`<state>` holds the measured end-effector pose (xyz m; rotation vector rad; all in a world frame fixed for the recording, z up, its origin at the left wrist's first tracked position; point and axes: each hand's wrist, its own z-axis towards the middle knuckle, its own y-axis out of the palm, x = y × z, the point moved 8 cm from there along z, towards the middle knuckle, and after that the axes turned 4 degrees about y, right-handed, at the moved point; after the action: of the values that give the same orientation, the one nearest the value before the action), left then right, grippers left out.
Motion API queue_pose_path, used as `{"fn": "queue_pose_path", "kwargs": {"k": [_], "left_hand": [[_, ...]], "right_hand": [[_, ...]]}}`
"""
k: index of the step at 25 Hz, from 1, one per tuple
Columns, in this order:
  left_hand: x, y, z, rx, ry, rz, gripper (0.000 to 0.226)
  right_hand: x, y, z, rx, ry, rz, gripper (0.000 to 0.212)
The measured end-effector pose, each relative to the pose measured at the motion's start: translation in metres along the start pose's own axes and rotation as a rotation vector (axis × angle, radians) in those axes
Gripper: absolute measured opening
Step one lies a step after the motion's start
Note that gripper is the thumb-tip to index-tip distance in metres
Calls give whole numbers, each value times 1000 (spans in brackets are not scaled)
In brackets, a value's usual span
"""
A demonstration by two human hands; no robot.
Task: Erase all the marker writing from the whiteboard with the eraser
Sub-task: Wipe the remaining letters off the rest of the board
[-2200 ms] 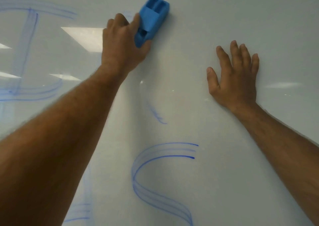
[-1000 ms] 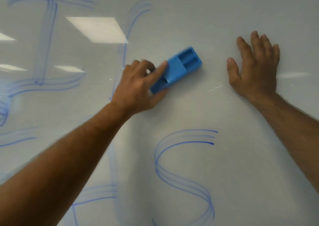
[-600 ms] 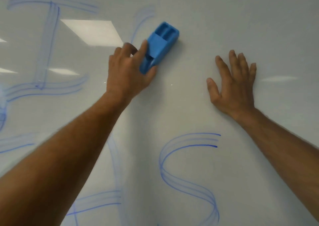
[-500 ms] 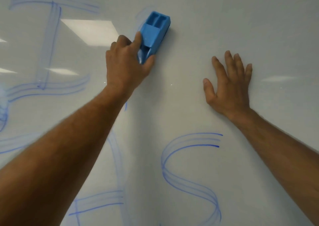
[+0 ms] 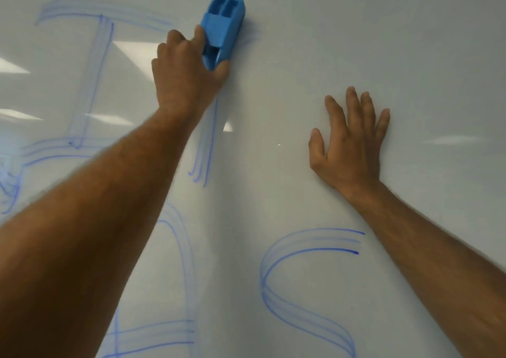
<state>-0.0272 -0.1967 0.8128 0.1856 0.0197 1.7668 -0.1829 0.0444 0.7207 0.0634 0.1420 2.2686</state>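
Note:
A blue plastic eraser (image 5: 223, 30) lies flat against the whiteboard (image 5: 356, 43) near the top centre. My left hand (image 5: 186, 75) grips its lower end, fingers curled around it. Flat on the board to the right rests my right hand (image 5: 350, 144), fingers spread. Blue marker writing shows in several places: a large I-shaped letter (image 5: 90, 84) at upper left, short vertical strokes (image 5: 204, 152) just below my left hand, an S (image 5: 301, 283) at lower centre, and more strokes (image 5: 164, 330) at the bottom, partly hidden by my left forearm.
Ceiling light reflections (image 5: 128, 53) glare on the glossy board at the left. The board's right half (image 5: 424, 56) carries no marks. No edge or tray of the board is in view.
My left hand has swept the eraser up and down and now holds it higher on the board. Faint marks near the top centre have faded. My right hand stays flat on the board.

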Motion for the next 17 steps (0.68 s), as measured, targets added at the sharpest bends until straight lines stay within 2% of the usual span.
{"fn": "queue_pose_path", "kwargs": {"k": [2, 6, 9, 11, 14, 15, 17], "left_hand": [[12, 3, 8, -20, 28, -25, 72], [62, 18, -9, -84, 408, -71, 74], [72, 20, -16, -117, 506, -16, 80], [59, 15, -8, -86, 391, 50, 76], [16, 2, 6, -40, 22, 83, 69], [5, -1, 7, -38, -46, 81, 68], [-4, -2, 6, -41, -29, 76, 69]], "right_hand": [[-1, 1, -2, 13, -17, -25, 67], [-2, 1, -2, 16, -25, -48, 67], [-3, 0, -3, 15, -34, -49, 66], [-4, -1, -4, 24, -40, -49, 66], [-4, -1, -6, 25, -45, -53, 65], [-5, 0, -6, 24, -46, -58, 65], [-6, 1, -7, 23, -47, -68, 65]]}}
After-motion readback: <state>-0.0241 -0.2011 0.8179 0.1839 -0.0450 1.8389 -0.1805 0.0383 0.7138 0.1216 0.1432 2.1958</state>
